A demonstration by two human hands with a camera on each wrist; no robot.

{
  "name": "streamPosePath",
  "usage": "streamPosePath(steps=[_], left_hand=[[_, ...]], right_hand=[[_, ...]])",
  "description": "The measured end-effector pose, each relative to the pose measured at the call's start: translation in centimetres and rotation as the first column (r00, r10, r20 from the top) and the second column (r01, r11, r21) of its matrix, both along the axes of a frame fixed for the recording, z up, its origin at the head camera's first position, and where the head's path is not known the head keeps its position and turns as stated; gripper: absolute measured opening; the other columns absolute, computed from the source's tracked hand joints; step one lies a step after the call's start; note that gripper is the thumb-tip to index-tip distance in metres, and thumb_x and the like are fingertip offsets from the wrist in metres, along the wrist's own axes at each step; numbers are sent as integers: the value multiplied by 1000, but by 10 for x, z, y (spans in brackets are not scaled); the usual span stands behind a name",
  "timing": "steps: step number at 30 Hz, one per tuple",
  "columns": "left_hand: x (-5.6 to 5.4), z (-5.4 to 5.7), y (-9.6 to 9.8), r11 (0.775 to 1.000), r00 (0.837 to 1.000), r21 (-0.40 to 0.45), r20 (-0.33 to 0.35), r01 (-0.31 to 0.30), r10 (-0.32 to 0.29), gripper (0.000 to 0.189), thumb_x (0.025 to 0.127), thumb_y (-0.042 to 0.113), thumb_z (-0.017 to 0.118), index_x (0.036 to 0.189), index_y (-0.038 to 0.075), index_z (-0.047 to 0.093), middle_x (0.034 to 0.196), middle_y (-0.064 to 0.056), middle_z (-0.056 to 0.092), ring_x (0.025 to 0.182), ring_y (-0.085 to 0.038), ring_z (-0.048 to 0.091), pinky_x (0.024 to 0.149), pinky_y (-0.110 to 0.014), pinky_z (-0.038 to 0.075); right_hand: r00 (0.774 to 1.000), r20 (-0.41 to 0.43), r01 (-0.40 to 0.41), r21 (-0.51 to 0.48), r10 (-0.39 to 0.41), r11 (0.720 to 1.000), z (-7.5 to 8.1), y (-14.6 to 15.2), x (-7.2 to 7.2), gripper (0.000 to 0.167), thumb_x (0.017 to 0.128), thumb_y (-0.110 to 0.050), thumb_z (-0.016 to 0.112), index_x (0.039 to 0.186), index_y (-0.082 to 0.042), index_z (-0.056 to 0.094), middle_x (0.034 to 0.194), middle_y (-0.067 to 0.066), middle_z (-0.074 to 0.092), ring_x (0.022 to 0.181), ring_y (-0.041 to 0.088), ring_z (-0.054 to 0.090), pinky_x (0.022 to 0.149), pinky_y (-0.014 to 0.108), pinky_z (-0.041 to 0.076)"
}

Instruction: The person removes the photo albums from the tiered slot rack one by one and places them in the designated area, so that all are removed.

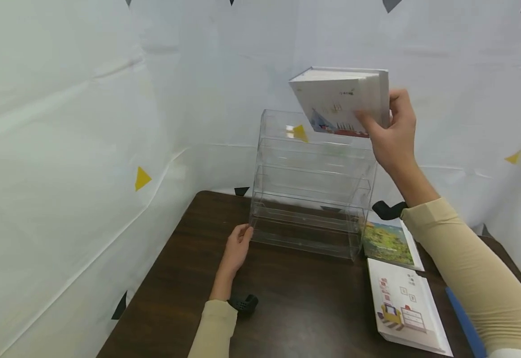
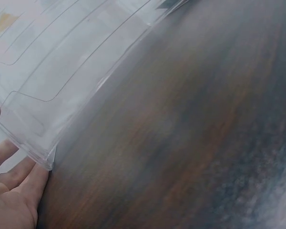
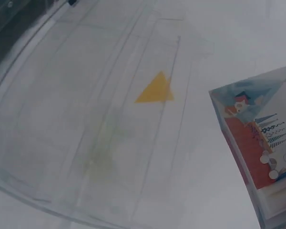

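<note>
My right hand (image 1: pixel 396 132) holds a thick white book (image 1: pixel 336 97) high in the air, gripping it at its right side with the thumb across the cover. The book's lower edge shows a red and blue picture, seen also on the book (image 3: pixel 262 138) in the right wrist view. Below and behind it stands a clear plastic tiered rack (image 1: pixel 305 243) on the table. My left hand (image 1: pixel 237 248) pinches the rack's lower left front corner, with the thumb and fingers on either side of the clear rack (image 2: pixel 47 114) in the left wrist view.
Right of the rack lies a book with a green and yellow landscape cover (image 1: pixel 387 243). Nearer me is a white book with a furniture drawing (image 1: pixel 405 303). A blue flat item (image 1: pixel 466 323) is partly hidden by my right sleeve. White sheeting (image 1: pixel 85 124) surrounds the dark table (image 1: pixel 287 308).
</note>
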State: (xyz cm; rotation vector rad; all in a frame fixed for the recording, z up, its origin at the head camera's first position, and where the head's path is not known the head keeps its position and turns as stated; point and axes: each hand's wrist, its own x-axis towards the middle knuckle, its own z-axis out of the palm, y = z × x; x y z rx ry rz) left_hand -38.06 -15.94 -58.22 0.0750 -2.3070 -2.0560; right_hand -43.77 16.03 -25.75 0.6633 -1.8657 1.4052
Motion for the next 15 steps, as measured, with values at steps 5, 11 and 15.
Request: streamPosePath(steps=[5,11,15], left_hand=[[-3,0,-3,1000,1000,-12,-10,-3,3,54,115,40,53,154,2,51,153,-23,58,146,-42,54,122,-61,43],[-2,1,-8,999,1000,-33,1,-3,3,57,114,44,53,155,4,51,154,-21,58,146,-41,54,121,-61,45],[-3,3,-15,999,1000,-42,8,-2,2,56,114,44,53,156,5,50,155,-21,57,147,-40,53,122,-61,44]], right_hand=[[1000,6,-6,90,6,996,-30,21,21,36,101,-3,73,132,-2,56,132,-3,73,120,9,71,97,22,59],[995,91,13,214,-33,977,-77,33,74,45,101,0,73,140,2,52,134,-5,71,119,2,70,91,13,57],[961,270,4,211,-62,977,-114,31,108,48,103,-7,73,146,-3,51,142,4,68,121,-1,67,89,14,58]])
